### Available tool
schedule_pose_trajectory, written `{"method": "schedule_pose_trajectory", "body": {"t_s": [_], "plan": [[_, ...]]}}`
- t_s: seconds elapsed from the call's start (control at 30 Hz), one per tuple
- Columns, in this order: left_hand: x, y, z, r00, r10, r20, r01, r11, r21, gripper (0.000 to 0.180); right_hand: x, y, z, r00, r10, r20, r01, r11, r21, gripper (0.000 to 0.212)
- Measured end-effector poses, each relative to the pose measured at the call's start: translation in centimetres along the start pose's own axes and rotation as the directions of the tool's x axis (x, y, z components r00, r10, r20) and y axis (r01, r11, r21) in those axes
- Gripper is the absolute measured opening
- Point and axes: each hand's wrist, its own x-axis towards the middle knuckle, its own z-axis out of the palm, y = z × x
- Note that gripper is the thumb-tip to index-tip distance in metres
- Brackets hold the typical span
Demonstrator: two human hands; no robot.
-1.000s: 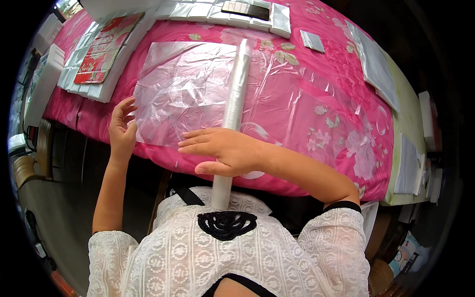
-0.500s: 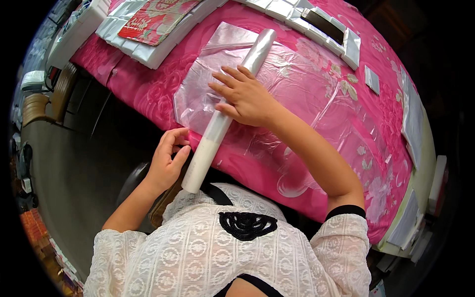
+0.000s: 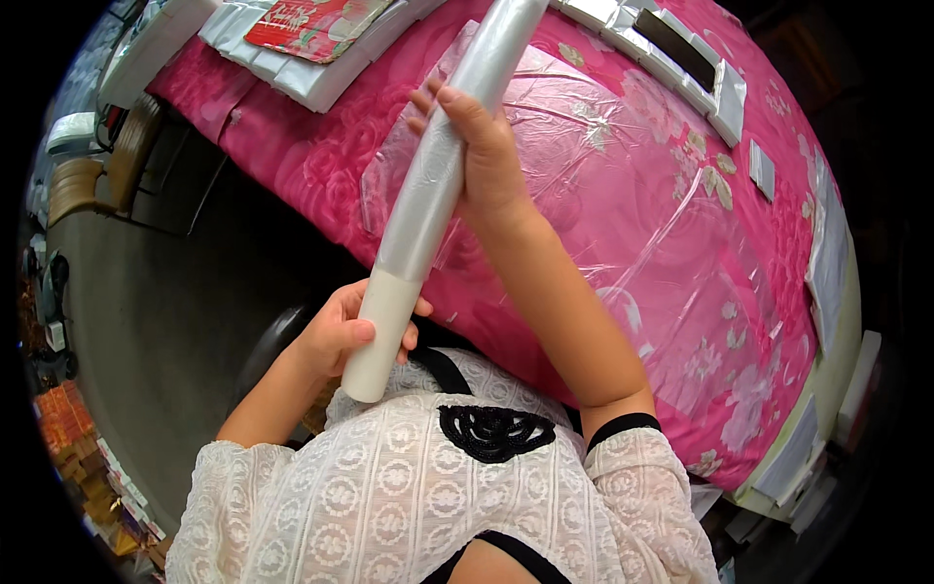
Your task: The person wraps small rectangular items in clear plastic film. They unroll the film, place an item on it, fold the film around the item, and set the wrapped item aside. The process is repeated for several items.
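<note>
Both my hands hold a long roll of clear plastic film (image 3: pixel 418 209), wound on a white tube whose bare end points toward me. My left hand (image 3: pixel 342 331) wraps round the near white end, thumb on top. Farther up, my right hand (image 3: pixel 482 146) grips the film-covered part, its thumb over the roll and its fingertips showing on the far side. The roll is raised at a slant above the table. Beneath it, a loose sheet of clear plastic (image 3: pixel 603 175) lies wrinkled across the pink flowered tablecloth (image 3: pixel 292 185).
White packets stand at the back left with a red printed card (image 3: pixel 316 27) on them. More white packets (image 3: pixel 623 34) line the back right, a dark phone-like slab (image 3: pixel 676 49) on top. A small grey packet (image 3: pixel 762 170) lies nearby. A wooden chair (image 3: pixel 126 156) stands at left.
My left hand has moved from the tablecloth edge onto the roll's white end. My right hand, earlier flat on the roll, now grips it, and the roll has come up off the table.
</note>
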Motion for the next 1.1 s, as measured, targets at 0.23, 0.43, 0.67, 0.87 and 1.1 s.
{"method": "schedule_pose_trajectory", "body": {"t_s": [0.23,0.43,0.67,0.87,1.1], "plan": [[4.0,0.3,2.8,0.991,0.074,-0.108,0.006,0.800,0.600,0.059,-2.5,-7.0,-1.1,0.999,0.017,-0.044,-0.021,0.996,-0.091,0.055],[4.6,-0.6,4.6,0.853,-0.308,0.422,0.355,0.934,-0.035,0.064,-5.6,-8.9,-2.0,0.994,-0.044,0.099,0.025,0.981,0.190,0.051],[5.9,-0.8,6.1,0.954,-0.280,0.105,0.210,0.876,0.433,0.090,-8.0,-9.6,-4.3,0.986,-0.028,-0.161,0.026,1.000,-0.018,0.052],[5.7,-2.3,6.7,0.873,-0.418,0.250,0.410,0.908,0.088,0.093,-9.9,-9.4,-4.5,0.990,-0.043,-0.135,0.059,0.991,0.120,0.051],[8.2,-3.1,6.9,0.984,-0.179,0.026,0.147,0.876,0.459,0.076,-11.1,-6.5,-5.7,0.940,-0.073,-0.334,0.007,0.981,-0.193,0.042]]}}
